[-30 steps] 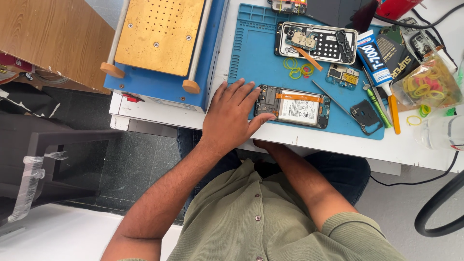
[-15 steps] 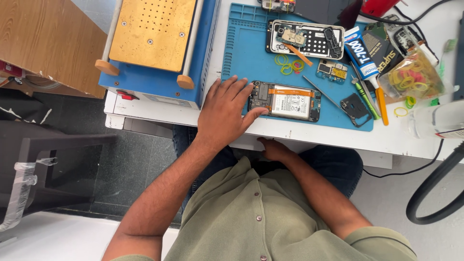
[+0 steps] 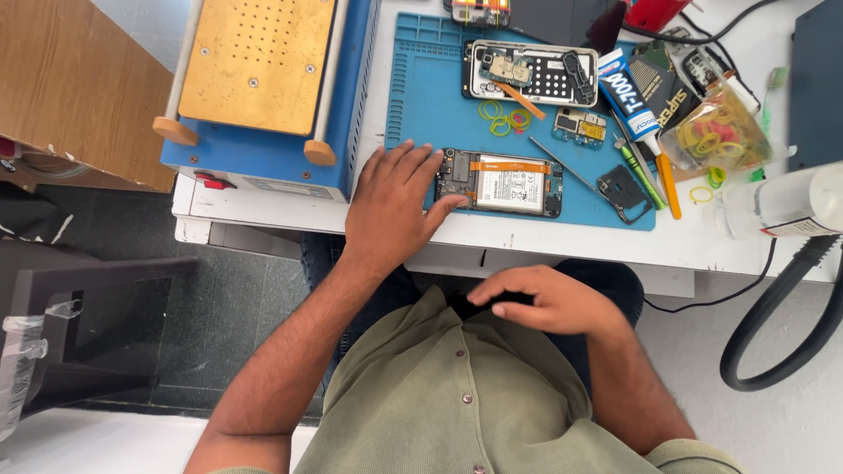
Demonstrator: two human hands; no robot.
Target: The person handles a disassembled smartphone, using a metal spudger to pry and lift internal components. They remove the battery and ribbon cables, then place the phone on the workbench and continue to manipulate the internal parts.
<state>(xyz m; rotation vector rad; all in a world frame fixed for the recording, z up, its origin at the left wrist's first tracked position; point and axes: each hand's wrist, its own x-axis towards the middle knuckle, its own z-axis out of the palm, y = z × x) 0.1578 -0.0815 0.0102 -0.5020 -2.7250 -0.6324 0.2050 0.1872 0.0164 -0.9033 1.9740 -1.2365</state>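
Resting flat at frame centre, the left hand [image 3: 391, 206] spreads its fingers, touching the opened phone [image 3: 502, 183] on the blue mat [image 3: 421, 105]; the right hand [image 3: 549, 300], fingers loosely curled, holds nothing lower down.

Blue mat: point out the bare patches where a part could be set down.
Free: the blue mat's left part, between the heating plate machine and the upper opened phone, above the left hand. Crowded: right edge, with glue tube, screwdrivers and rubber bands.

Head view, straight down, near

Phone repair bench: opened phone [image 3: 502, 183], blue mat [image 3: 421, 105]
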